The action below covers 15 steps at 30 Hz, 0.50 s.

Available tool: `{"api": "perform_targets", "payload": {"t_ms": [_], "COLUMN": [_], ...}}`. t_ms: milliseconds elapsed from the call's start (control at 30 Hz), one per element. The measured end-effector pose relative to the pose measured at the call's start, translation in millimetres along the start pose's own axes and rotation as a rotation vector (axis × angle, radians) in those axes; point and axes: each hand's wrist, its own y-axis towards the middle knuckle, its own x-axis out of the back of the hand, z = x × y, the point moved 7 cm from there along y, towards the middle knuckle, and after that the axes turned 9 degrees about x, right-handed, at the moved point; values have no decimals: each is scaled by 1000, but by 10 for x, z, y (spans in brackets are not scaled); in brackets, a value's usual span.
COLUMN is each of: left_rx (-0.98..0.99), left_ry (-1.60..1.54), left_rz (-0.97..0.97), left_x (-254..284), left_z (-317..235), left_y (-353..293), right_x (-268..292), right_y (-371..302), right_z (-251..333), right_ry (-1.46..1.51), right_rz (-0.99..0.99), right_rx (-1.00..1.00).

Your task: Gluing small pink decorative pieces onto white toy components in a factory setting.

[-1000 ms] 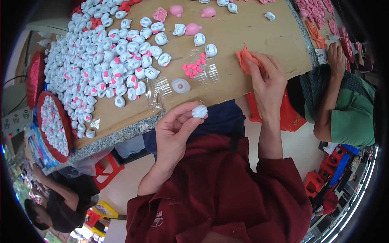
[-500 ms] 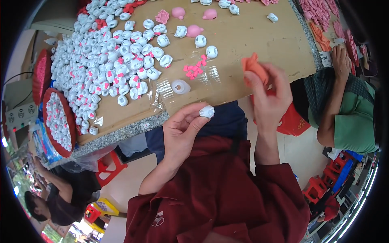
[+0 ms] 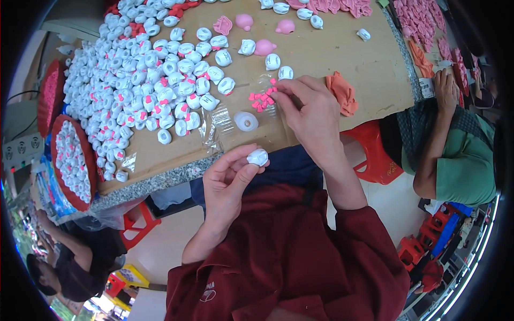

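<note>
- The left hand is near the middle of the frame, its forearm rising from the lower edge and leaning slightly right, the wrist fairly straight.
- Its thumb and index finger are clamped on a small white piece at the centre of the frame, just below the edge of the cardboard; the other fingers curl in behind.
- The right hand is right of centre and higher, its forearm slanting up and to the left out of a maroon sleeve.
- Its back faces the camera, the knuckles bent and the fingers pointing left, with the thumb below the index finger.
- The right fingertips are close together at the right edge of a cluster of small pink pieces; whether they pinch one cannot be told.
- Below the cluster, in the middle of the frame, a translucent round dish rests on the cardboard.
- An orange cloth lies just right of the right hand.
- A heap of white pieces fills the upper left.
</note>
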Motion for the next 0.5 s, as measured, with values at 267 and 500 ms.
{"api": "perform_targets", "payload": {"t_ms": [267,500], "left_rx": [-10,-29], "left_ry": [3,63], "left_rz": [-7,-55], "left_x": [58,52], "left_z": [-24,-65], "left_y": [8,15], "right_x": [-59,22], "right_y": [15,-48], "right_z": [-3,-58], "right_ry": [-15,205], "right_rz": [-1,8], "right_rx": [-16,-64]}}
